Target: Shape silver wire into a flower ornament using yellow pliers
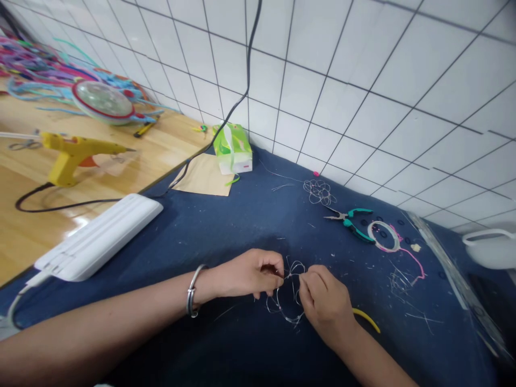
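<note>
Dark blue tabletop point(242, 226) with teal-handled pliers point(347, 219), looped wire point(318, 192), a pale ring point(398, 241) and a tan sheet point(201, 180).

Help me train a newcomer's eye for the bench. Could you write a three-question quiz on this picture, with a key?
1. True or false: the glue gun is on the wooden table.
2. Pick one. The handles of the pliers are: a) red; b) teal; c) black.
3. What thin, looped material is between the left hand and the right hand?

Key: 1. True. 2. b. 3. Wire.
</note>
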The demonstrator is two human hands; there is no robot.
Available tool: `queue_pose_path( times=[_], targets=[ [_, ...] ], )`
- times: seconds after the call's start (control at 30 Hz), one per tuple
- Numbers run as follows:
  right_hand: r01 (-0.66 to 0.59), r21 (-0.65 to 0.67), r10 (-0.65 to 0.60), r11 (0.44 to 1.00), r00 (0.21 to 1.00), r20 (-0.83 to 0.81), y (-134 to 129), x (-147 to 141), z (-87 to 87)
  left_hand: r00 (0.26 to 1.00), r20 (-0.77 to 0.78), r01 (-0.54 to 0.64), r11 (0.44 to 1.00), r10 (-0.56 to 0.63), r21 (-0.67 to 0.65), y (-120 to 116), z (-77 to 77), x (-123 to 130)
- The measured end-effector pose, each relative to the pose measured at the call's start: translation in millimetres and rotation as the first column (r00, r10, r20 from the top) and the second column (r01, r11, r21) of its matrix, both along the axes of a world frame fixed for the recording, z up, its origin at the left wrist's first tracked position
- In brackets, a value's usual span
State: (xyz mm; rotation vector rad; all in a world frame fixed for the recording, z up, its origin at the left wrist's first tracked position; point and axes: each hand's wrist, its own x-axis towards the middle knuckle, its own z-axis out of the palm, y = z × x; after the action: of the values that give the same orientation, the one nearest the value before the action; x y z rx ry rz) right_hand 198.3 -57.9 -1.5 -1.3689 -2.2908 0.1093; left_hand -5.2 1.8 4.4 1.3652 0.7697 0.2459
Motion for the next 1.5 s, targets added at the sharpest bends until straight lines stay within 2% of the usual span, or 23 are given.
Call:
queue_pose_path(
  times=[0.2,0.33,0.47,0.67,0.93,1.07,1.5],
  targets=[
    [-0.048,0.020,0.049,0.999,0.998,-0.035,-0.6,-0.4,0.4,1.000,0.011,0.003,1.000,-0.002,-0.013,0.6,-1.4,0.2],
    [-0.071,0.010,0.072,0.997,0.996,-0.045,0.9,0.4,0.0,0.995,0.088,-0.047,0.998,0.051,-0.052,2.4,2.1,1.1],
    [-0.071,0.012,0.072,0.997,0.996,-0.055,1.9,0.9,-1.0,0.986,0.155,-0.044,0.992,0.062,-0.115,3.8,0.8,2.1],
    [-0.080,0.014,0.081,0.997,0.995,-0.065,1.3,2.1,-2.0,0.981,0.184,-0.041,0.994,0.059,-0.102,3.9,-1.6,0.7],
    [-0.073,0.016,0.074,0.997,0.995,-0.061,3.1,1.1,-2.6,0.992,0.126,0.020,0.999,-0.016,-0.037,4.8,-3.8,-0.5],
    [-0.069,0.010,0.070,0.998,0.996,-0.061,4.2,0.2,-1.6,0.993,0.119,0.018,0.998,-0.010,-0.065,4.3,-5.5,-1.5],
    [-0.089,0.038,0.089,0.995,0.996,-0.017,0.5,-1.1,-3.4,0.996,0.066,-0.058,0.993,0.065,-0.103,4.2,4.4,1.0]
  ],
)
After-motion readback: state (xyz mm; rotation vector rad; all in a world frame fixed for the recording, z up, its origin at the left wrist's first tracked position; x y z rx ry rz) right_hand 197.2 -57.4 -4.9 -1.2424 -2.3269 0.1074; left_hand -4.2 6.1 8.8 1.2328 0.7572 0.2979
